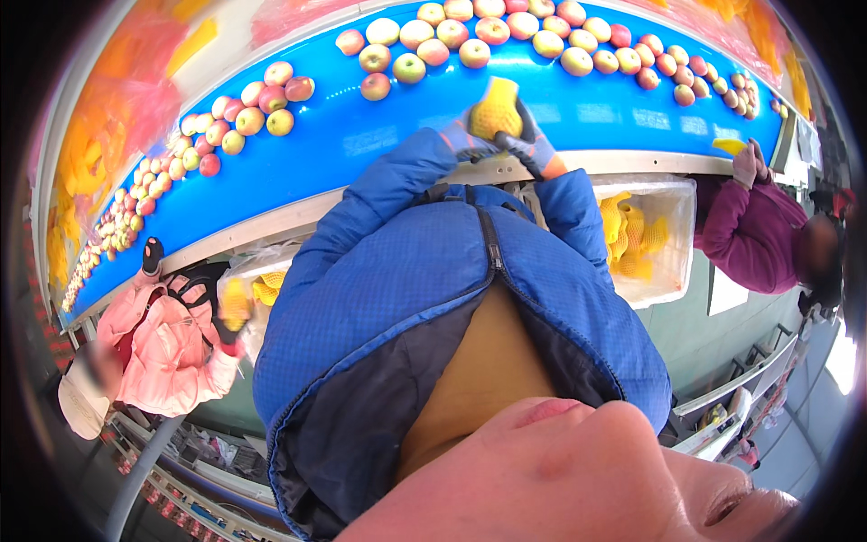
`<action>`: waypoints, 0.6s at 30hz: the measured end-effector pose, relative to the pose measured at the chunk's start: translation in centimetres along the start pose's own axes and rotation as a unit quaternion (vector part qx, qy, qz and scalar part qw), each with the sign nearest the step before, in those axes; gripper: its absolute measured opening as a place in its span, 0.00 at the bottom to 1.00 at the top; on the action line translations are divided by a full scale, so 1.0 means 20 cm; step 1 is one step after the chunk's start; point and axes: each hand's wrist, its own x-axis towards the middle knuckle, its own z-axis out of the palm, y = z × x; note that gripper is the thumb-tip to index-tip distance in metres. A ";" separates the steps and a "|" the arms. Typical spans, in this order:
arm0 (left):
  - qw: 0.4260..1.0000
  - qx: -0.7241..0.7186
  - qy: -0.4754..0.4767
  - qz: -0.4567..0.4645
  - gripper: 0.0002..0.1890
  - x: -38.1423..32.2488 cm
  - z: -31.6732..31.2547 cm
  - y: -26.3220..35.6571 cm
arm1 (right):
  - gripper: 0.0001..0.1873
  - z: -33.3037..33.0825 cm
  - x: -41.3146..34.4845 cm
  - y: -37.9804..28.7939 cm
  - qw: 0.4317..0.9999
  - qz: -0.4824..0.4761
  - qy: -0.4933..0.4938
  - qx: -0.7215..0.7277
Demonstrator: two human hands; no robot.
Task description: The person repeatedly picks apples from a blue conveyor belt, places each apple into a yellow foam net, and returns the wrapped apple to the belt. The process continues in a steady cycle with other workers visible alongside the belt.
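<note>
Just over the near edge of a blue conveyor belt, both gloved hands hold a round fruit in a yellow foam net sleeve. My left hand cups it from the left side. My right hand grips it from the right, its thumb across the lower front. The sleeve's loose end sticks up above the fruit. The fruit itself is hidden by the net. Beyond my hands, loose red and yellow-green apples lie along the belt's far side.
A lined crate of yellow-netted fruit stands at my right, another at my left. Co-workers stand on both sides: one in a pink jacket, one in a purple top. Yellow foam sleeves lie beyond the belt.
</note>
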 end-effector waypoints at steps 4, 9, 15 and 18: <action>0.920 0.373 0.077 0.087 0.53 0.00 0.21 -0.15 | 0.53 -0.08 -0.14 0.21 0.962 0.055 0.266 0.005; 0.946 0.297 -0.077 -0.102 0.49 -0.01 0.21 -0.19 | 0.54 -0.69 -0.49 0.23 0.736 -0.219 0.633 -0.100; 0.969 0.223 -0.094 -0.052 0.44 0.00 0.17 -0.18 | 0.45 -1.07 -1.17 0.23 0.712 0.262 0.488 -0.431; 0.973 0.202 -0.070 -0.087 0.44 -0.03 0.13 -0.20 | 0.37 -1.07 -1.18 0.20 0.601 0.149 0.594 -0.514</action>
